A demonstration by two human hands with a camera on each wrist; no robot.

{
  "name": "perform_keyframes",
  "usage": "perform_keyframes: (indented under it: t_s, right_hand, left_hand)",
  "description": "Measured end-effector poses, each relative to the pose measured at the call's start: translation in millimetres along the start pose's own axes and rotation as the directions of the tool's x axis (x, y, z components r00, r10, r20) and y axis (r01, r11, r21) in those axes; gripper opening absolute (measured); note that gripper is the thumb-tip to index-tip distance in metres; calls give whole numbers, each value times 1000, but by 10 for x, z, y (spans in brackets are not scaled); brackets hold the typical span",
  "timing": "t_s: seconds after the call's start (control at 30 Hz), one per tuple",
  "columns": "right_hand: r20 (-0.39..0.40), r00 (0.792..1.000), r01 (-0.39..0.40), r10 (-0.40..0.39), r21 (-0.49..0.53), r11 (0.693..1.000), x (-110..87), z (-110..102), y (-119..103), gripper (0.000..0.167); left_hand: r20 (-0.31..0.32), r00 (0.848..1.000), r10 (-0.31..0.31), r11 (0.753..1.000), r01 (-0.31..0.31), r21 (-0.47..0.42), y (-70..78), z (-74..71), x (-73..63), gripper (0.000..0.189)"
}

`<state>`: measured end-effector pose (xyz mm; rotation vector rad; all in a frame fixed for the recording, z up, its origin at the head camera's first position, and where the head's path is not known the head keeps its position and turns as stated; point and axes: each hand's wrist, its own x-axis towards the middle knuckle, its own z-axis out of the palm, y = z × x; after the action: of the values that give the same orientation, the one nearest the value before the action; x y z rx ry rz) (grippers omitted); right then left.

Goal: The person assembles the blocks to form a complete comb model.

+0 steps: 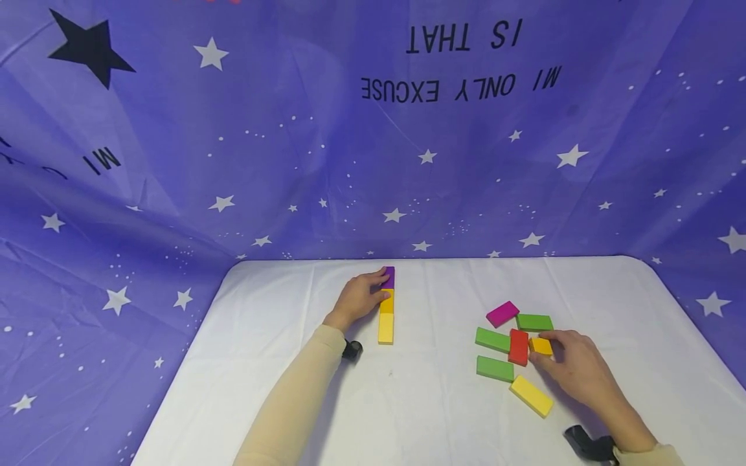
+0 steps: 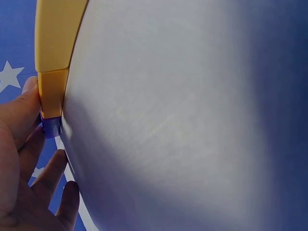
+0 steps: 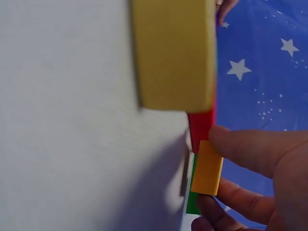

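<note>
In the head view a short straight column of blocks lies on the white table: a purple block at the far end, an orange block in the middle, a yellow block nearest. My left hand rests along its left side, fingertips at the purple block and thumb at the orange one. Over to the right, my right hand pinches another orange block between thumb and fingers. That block is beside a red block. The right wrist view shows the pinched block in front of a green one.
Around the red block lie a magenta block, green blocks and a yellow block set at an angle. A purple star-printed cloth hangs behind the white table. Black wrist devices show near both wrists.
</note>
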<state>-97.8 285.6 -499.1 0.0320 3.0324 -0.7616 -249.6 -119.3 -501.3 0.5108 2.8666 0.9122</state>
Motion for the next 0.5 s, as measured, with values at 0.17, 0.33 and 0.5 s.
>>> perform_keyframes:
  t_s: [0.17,0.33,0.5]
  right_hand:
    - [-66,997,49,-47,27,998,3,-60,-26,63]
    - [-93,992,95,-90,52,994,5,-100,-115,55]
    - [-84,990,123,-116,78,989,27,-110,-247,49]
  left_hand:
    - [-11,1000,11,1000,-10,2,-14,4,1,48]
    - [-10,1000,11,1000,-11,2,-23,5,5,48]
    - [0,1000,-2,1000,2,6,-19,11,1,48]
